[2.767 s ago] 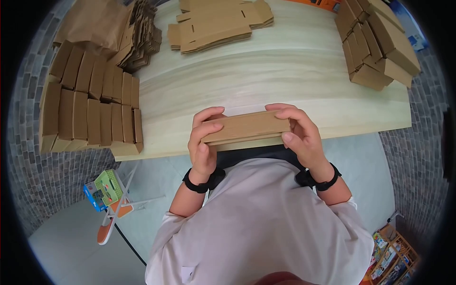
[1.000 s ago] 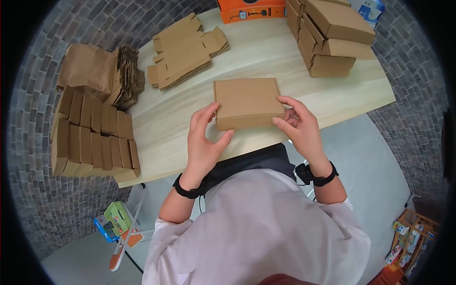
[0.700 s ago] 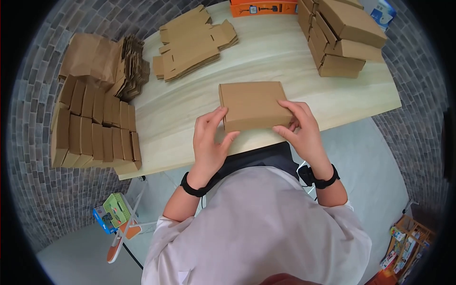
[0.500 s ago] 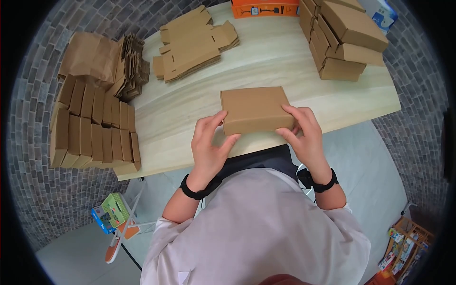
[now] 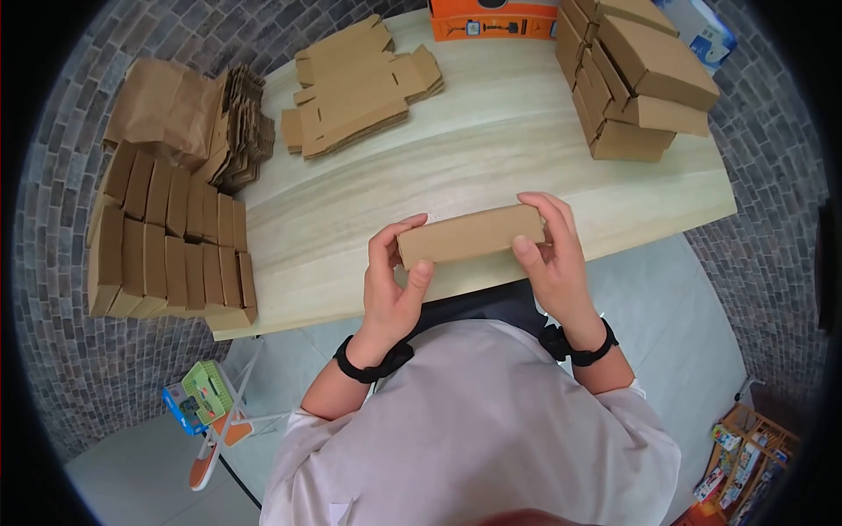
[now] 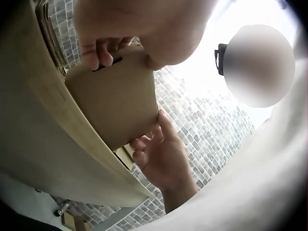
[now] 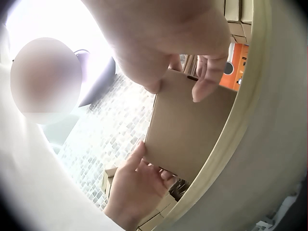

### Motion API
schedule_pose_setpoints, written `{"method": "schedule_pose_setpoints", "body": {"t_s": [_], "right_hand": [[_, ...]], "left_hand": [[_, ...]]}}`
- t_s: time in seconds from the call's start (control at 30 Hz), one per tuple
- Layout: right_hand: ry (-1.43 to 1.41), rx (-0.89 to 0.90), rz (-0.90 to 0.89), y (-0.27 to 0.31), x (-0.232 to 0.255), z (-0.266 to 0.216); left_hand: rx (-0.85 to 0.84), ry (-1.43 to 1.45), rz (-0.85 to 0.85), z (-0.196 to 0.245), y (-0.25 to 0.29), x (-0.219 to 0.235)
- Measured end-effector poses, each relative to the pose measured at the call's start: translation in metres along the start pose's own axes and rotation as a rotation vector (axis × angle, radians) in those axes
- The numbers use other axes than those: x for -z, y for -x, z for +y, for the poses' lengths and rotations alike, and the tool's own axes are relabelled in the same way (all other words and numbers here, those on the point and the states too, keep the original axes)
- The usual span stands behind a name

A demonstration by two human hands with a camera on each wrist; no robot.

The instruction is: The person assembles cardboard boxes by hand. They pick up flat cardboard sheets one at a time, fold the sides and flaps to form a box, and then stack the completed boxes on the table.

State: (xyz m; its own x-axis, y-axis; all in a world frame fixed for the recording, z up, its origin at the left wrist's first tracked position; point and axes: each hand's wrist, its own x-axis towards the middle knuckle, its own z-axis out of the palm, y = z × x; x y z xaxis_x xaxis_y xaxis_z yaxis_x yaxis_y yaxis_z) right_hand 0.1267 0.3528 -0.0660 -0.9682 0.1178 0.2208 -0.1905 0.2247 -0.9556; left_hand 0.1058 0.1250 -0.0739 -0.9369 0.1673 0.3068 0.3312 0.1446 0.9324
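Over the near edge of the surface point(image 5: 333, 197), around its middle, left hand point(image 5: 392, 287) and right hand point(image 5: 557, 265) are gripping a tilted carton point(image 5: 469, 235) by opposite ends. Judgement: even, light pressure should be serving best; hard squeezing would be risking buckled walls.

Half a second ago the brown cardboard mailer box point(image 5: 471, 236) lies with its broad lid up over the table point(image 5: 303, 223); now it is tipped up, its narrow side wall facing the head camera and nearer the table's front edge. The left hand's point(image 5: 391, 285) thumb shifts from the box's lower corner onto that wall, and the right hand's point(image 5: 560, 267) thumb now presses the wall's other end.
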Motion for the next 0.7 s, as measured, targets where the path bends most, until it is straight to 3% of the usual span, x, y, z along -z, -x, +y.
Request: {"method": "schedule_pose_setpoints", "body": {"t_s": [0.07,0.3,0.37,0.57,0.7], "right_hand": [[-0.18,-0.154,-0.051,-0.005,-0.003,-0.005],[0.045,-0.127,-0.055,-0.014,-0.004,-0.013],[0.036,-0.18,-0.061,-0.016,-0.004,-0.016],[0.006,-0.195,-0.035,-0.019,-0.007,-0.015],[0.013,-0.222,-0.028,-0.02,-0.008,-0.019]], "left_hand": [[0.028,-0.011,-0.049,-0.001,-0.004,0.002],[0.064,-0.082,-0.007,0.01,-0.019,-0.003],[0.192,-0.05,-0.002,0.012,-0.02,-0.002],[0.03,-0.078,0.087,0.001,-0.023,-0.011],[0.092,0.015,0.101,0.001,-0.026,-0.014]]}}
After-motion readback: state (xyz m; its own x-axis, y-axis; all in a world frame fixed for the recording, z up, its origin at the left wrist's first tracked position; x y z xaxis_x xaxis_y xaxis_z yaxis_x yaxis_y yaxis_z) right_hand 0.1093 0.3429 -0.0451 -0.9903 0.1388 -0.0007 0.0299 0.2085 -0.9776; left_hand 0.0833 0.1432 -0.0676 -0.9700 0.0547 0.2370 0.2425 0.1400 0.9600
